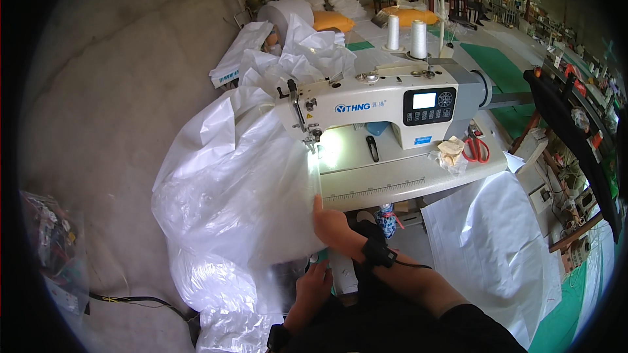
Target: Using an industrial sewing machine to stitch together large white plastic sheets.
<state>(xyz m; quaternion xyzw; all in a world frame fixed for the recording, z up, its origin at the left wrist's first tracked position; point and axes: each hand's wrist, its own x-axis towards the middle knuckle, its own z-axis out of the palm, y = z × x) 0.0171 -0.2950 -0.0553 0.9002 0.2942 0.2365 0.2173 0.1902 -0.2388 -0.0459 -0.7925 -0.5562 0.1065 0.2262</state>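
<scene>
A large white plastic sheet [222, 176], crumpled and translucent, hangs over the left end of the sewing machine [366, 101]. Its right edge runs up to the lit needle area. My right hand [330, 227] is closed at that edge, just in front of the machine bed, with one finger pointing up along it; the sheet partly hides the other fingers. Lower down, my left hand [312, 293] has its fingers bent together by the sheet's bottom edge, beside a small green patch. What it holds, if anything, cannot be made out.
On the machine bed lie a black thread snipper [372, 148], red-handled scissors [477, 150] and a tan lump in clear wrap [451, 150]. Two white thread cones [418, 39] stand behind. Another white sheet [490, 242] hangs at the right. Yellow bundles [332, 21] lie farther back.
</scene>
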